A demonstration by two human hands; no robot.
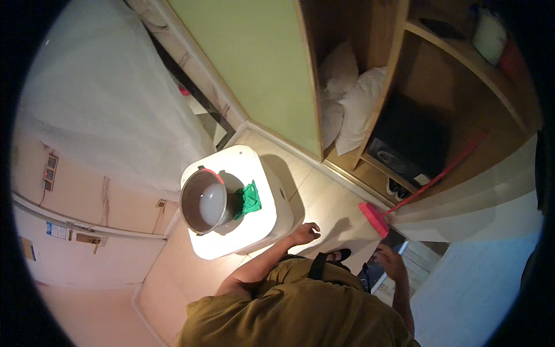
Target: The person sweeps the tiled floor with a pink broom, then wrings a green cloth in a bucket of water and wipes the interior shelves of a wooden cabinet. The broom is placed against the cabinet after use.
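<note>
My left hand [305, 234] hovers by the near edge of a white box-like stand [260, 230] with rounded corners. Its fingers are loosely curled and hold nothing. On the stand's top sits a dark bucket [190, 204] with cloudy liquid inside and a red grip on its handle. A crumpled green cloth [249, 199] lies beside the bucket. Lower right, in dimmer light, my right hand [390, 261] hangs with fingers a little apart and nothing visible in them. Nearest to it is a broom's pink head [375, 220], apart from the hand.
The broom's red handle [433, 180] leans across an open wooden cabinet [396, 82] holding a black safe [407, 134] and white pillows [360, 108]. Dark shoes [396, 189] sit below the safe. A whitish sheet [108, 95] covers the upper left; a white door [108, 260] stands lower left.
</note>
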